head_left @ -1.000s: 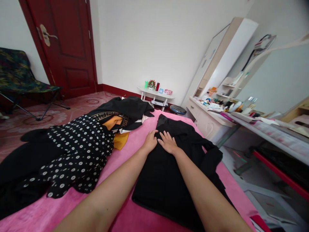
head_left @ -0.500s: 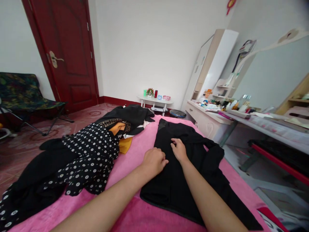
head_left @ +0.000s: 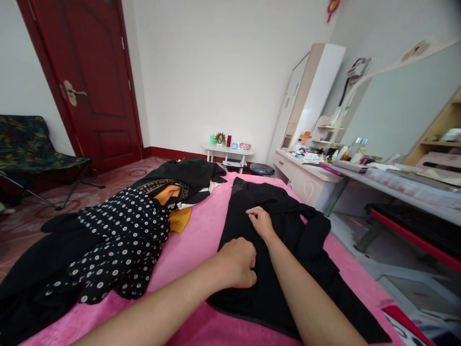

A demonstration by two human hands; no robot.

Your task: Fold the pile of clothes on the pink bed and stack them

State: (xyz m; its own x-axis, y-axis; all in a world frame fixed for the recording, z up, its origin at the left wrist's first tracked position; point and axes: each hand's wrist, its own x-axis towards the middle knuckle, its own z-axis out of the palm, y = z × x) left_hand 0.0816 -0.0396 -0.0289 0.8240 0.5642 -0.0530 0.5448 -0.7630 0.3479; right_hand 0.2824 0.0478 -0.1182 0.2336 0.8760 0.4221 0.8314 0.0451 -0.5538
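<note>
A black long-sleeved top (head_left: 288, 211) lies spread on a pink bed cover (head_left: 201, 221), one sleeve stretched toward the lower right. Near its lower left edge, my left hand (head_left: 237, 262) is curled closed against the fabric; its fingertips are hidden. Farther up the cloth rests my right hand (head_left: 261, 223), its fingers bent a little but apart, touching the surface with nothing gripped. To the left lies a heap of clothes with a black-and-white dotted garment (head_left: 122, 226), a mustard-yellow cloth (head_left: 180, 220) and a black piece (head_left: 187, 168).
Beyond the bed stand a small white table (head_left: 230, 151) and a round stool (head_left: 261, 169). A dresser (head_left: 306, 173) and a cluttered desk (head_left: 396, 180) line the right side. At left are a folding chair (head_left: 29, 144) and a red door (head_left: 82, 96).
My left hand has moved down toward me and slightly right along the black top, its fingers now curled more tightly. My right hand remains on the fabric. The view has turned slightly right.
</note>
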